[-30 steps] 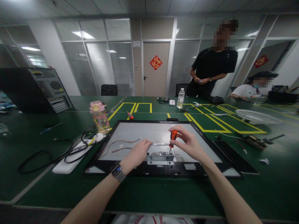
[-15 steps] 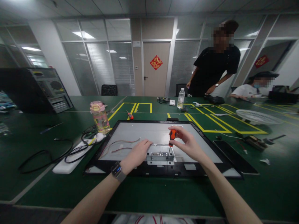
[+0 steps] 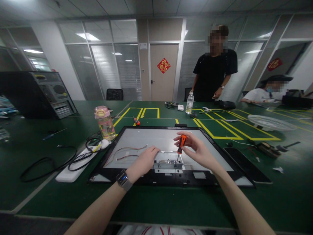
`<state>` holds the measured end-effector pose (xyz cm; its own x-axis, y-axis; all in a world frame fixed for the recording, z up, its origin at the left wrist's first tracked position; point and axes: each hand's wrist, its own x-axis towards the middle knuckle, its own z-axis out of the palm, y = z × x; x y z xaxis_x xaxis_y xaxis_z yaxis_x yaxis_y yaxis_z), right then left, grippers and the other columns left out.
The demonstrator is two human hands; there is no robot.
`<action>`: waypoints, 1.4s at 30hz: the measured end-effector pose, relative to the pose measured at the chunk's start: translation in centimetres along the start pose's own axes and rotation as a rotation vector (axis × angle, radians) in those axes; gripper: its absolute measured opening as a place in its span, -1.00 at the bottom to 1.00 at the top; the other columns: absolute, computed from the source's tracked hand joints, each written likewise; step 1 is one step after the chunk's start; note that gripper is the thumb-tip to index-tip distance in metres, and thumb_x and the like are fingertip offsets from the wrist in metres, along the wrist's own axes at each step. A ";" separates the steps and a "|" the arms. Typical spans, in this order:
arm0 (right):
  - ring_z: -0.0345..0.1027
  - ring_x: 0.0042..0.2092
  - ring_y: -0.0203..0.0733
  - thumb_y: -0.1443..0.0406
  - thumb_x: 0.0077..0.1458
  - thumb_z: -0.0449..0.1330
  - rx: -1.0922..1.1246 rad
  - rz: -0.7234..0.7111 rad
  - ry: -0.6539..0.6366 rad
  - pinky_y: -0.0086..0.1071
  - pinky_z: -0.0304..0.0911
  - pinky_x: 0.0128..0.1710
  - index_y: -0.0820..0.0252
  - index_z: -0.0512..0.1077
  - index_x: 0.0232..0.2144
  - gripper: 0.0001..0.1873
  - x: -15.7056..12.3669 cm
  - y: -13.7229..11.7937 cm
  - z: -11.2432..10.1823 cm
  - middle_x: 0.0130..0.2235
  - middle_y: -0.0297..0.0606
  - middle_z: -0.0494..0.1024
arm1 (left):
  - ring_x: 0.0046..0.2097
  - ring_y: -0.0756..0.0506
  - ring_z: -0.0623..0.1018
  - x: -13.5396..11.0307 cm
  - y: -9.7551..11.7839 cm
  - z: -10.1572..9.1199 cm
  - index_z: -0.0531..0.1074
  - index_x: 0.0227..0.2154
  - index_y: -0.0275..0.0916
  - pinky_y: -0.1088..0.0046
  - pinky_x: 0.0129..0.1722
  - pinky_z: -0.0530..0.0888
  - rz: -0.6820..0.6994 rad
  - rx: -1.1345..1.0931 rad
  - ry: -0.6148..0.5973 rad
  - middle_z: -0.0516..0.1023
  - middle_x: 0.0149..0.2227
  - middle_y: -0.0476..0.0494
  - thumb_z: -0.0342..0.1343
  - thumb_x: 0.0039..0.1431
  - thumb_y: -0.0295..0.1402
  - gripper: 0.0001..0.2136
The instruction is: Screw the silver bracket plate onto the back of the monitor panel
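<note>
A monitor panel [image 3: 137, 138] lies flat, back side up, in a black frame on the green table. A small metal bracket [image 3: 167, 165] sits near its front edge. My right hand [image 3: 198, 150] pinches an orange-handled screwdriver [image 3: 181, 142], held upright with its tip down on the bracket. My left hand [image 3: 144, 160] rests with curled fingers on the panel just left of the bracket, a watch on its wrist. Thin brown wires [image 3: 127, 152] run across the panel on the left.
A pink-capped bottle [image 3: 104, 122] and black cables [image 3: 61, 161] over a white keyboard are at the left. A computer case [image 3: 46, 93] stands far left. A phone [image 3: 245, 164] lies right of the panel. One person stands behind the table; another sits at the right.
The screwdriver handle has turned slightly in my right fingers, tip staying on the bracket. The standing person has stepped to the left and lowered their arms. My left hand has stayed put.
</note>
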<state>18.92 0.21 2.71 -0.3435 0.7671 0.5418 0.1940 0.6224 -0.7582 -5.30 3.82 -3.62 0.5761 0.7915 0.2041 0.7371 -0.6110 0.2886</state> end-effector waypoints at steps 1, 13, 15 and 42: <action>0.44 -0.11 -0.11 0.32 0.09 0.19 -0.037 -0.012 0.022 -0.15 0.44 -0.10 0.03 0.30 0.02 -0.58 0.1 0.1 0.0 -0.08 -0.17 0.45 | 0.04 -0.08 0.38 0.0 -0.1 0.1 0.27 0.05 -0.21 0.39 0.09 0.28 -0.004 0.004 -0.003 0.37 0.01 -0.17 -0.20 0.07 -0.71 -0.50; 0.45 -0.15 -0.13 0.31 0.12 0.15 -0.002 -0.026 0.031 -0.14 0.45 -0.12 0.02 0.27 0.06 -0.57 0.1 0.5 0.1 -0.09 -0.18 0.46 | 0.02 -0.08 0.39 -0.1 -0.2 0.2 0.28 0.04 -0.22 0.39 0.08 0.30 0.014 0.012 0.018 0.37 0.00 -0.17 -0.19 0.05 -0.72 -0.50; 0.43 -0.17 -0.14 0.30 0.09 0.20 -0.068 -0.019 0.061 -0.16 0.46 -0.14 0.02 0.31 0.03 -0.57 0.2 0.5 0.0 -0.10 -0.19 0.45 | 0.03 -0.08 0.39 0.0 -0.2 0.2 0.28 0.04 -0.22 0.39 0.08 0.29 0.018 0.006 0.015 0.37 0.00 -0.17 -0.19 0.05 -0.71 -0.50; 0.42 -0.24 -0.18 0.37 0.12 0.11 0.048 0.025 -0.021 -0.11 0.43 -0.15 0.03 0.20 0.06 -0.56 0.0 0.3 -0.3 -0.12 -0.18 0.43 | 0.03 -0.08 0.39 0.0 0.0 -0.1 0.28 0.04 -0.23 0.40 0.09 0.29 0.000 0.003 0.007 0.38 0.00 -0.18 -0.21 0.07 -0.71 -0.50</action>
<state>19.21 0.44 2.58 -0.3586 0.7787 0.5148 0.1583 0.5943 -0.7885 -5.34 3.78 -3.55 0.5734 0.7916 0.2110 0.7382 -0.6110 0.2859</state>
